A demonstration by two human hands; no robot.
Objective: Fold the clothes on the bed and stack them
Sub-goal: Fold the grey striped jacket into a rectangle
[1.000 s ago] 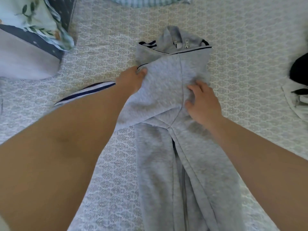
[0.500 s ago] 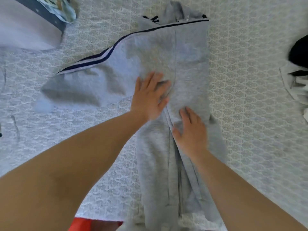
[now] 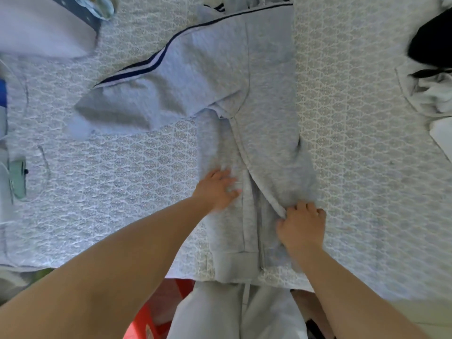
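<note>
Patterned white-and-grey lace bedspread [image 3: 354, 143] covers the bed seen from above, its near edge at the bottom of the view. Lying lengthwise on it in the centre is a light grey fleece zip-up jacket [image 3: 266, 89], its hem toward the person and its collar at the top edge; one sleeve, edged with a navy-and-white stripe [image 3: 146, 67], extends out to the left across the bedspread. The left hand [image 3: 216, 189] rests flat on the jacket's left front panel beside the zipper [image 3: 260, 231], fingers spread and straight. The right hand [image 3: 302, 225] has its fingers curled, pinching a fold of the jacket's right front panel near the hem. At the right edge lies a heap of black and white garments [image 3: 430, 77], well apart from the jacket. At the upper left sits a pale lilac pillow with a floral trim [image 3: 46, 25]. Below the bed edge an orange-red object [image 3: 149, 316] shows beside the person's light grey trousers [image 3: 220, 314].
</note>
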